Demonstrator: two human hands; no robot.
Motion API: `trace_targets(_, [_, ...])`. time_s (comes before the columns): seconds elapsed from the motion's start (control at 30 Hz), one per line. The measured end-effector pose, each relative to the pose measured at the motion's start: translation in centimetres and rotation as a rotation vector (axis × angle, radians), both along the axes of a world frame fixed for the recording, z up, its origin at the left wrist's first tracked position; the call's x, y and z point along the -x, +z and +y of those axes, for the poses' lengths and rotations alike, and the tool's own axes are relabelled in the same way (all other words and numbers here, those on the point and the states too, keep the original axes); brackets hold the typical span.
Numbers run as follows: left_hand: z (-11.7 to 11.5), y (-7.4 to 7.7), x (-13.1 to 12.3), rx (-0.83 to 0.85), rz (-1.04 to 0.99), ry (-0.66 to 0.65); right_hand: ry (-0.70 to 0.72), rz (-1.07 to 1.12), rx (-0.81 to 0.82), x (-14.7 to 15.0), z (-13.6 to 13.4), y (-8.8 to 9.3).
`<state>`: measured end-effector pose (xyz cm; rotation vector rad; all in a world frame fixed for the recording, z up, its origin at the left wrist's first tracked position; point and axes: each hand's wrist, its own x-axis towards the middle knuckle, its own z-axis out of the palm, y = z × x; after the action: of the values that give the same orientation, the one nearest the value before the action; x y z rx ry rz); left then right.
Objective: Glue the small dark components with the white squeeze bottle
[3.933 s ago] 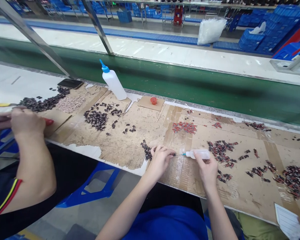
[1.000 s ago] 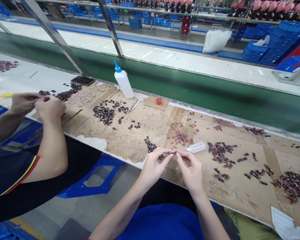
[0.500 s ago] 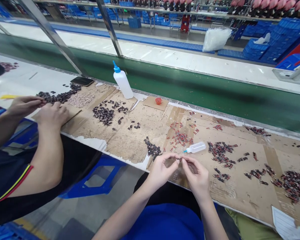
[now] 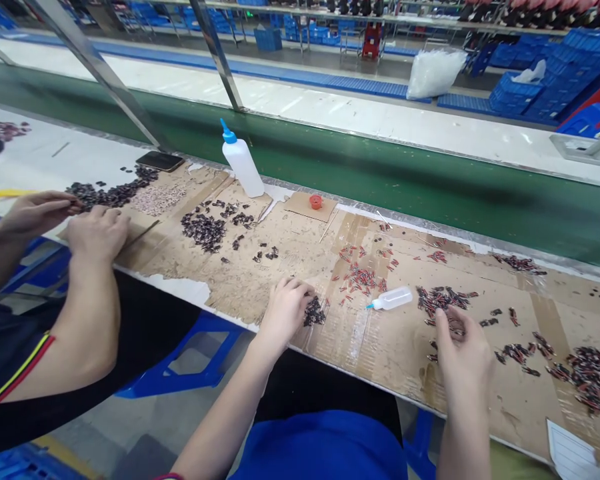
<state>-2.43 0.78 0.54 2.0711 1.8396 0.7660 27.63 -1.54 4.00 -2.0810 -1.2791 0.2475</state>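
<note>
My left hand (image 4: 286, 308) is over the left edge of a small pile of dark parts (image 4: 314, 312), fingers bent down; its fingertips are partly hidden. My right hand (image 4: 463, 350) is at the front of a pile of black-and-red parts (image 4: 443, 298), thumb and fingers curled toward each other, and whatever lies between them is too small to make out. Between the hands a small clear bottle with a blue tip (image 4: 393, 298) lies on the cardboard, beside scattered red parts (image 4: 361, 279).
A tall white bottle (image 4: 243, 167) stands at the back near a red cap (image 4: 315, 201). At the left, a co-worker's hands (image 4: 97, 233) are beside dark parts (image 4: 113, 195). More black-and-red parts (image 4: 594, 373) and a paper sheet (image 4: 570, 450) are at the right.
My hands have parted from their meeting point in the middle. The left moved left to the dark pile, the right moved right to the black-and-red pile.
</note>
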Motion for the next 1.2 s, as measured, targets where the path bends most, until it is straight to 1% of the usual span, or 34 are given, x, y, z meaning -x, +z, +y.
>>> trace_targets(0.07, [0.2,-0.2,-0.2,0.016,0.079,-0.004,0.029,0.016,0.131,1.5,1.2,0.2])
trace_targets(0.13, [0.3,-0.3,-0.7,0.022,0.094,-0.029,0.071,-0.011,0.219,3.0,2.3,0.2])
trace_targets(0.23, [0.4,-0.2,-1.1,0.034,0.063,-0.092,0.096,-0.068,0.22,4.3,3.8,-0.2])
trace_targets(0.33, [0.2,0.3,-1.4,0.047,0.008,-0.154,0.108,-0.021,0.199,4.5,4.5,-1.0])
trace_targets(0.4, [-0.3,0.5,-1.7,0.023,-0.017,-0.194,0.124,0.127,0.168,4.2,4.6,-1.5])
trace_targets(0.5, [-1.4,0.5,-2.7,-0.032,0.008,-0.276,0.166,0.486,0.112,3.5,4.2,-2.1])
trace_targets(0.57, [-2.2,0.4,-3.4,-0.043,0.039,-0.333,0.221,0.705,0.107,3.3,3.5,-2.1])
trace_targets(0.63, [-2.7,0.3,-3.7,-0.039,0.043,-0.363,0.252,0.878,0.108,3.3,2.7,-1.8])
trace_targets(0.7, [-2.9,0.2,-3.7,-0.03,0.014,-0.374,0.214,1.04,0.071,3.7,1.8,-1.4])
trace_targets(0.77, [-2.9,0.3,-3.5,-0.023,-0.034,-0.377,0.12,1.18,-0.012,4.3,1.1,-1.2])
trace_targets(0.87, [-2.9,0.3,-3.3,-0.024,-0.096,-0.359,0.015,1.312,-0.115,5.3,0.5,-1.3])
trace_targets(0.93, [-3.0,0.3,-3.4,-0.042,-0.11,-0.311,-0.01,1.353,-0.13,5.9,0.3,-1.6])
trace_targets(1.0, [-3.1,0.2,-3.6,-0.062,-0.096,-0.258,-0.001,1.341,-0.113,6.4,0.2,-1.9])
trace_targets(1.1, [-3.4,0.0,-4.0,-0.085,-0.058,-0.24,0.042,1.208,-0.095,6.8,0.1,-2.4])
trace_targets(1.2, [-3.6,-0.4,-4.3,-0.106,-0.043,-0.234,0.129,1.027,-0.087,7.3,-0.1,-2.7])
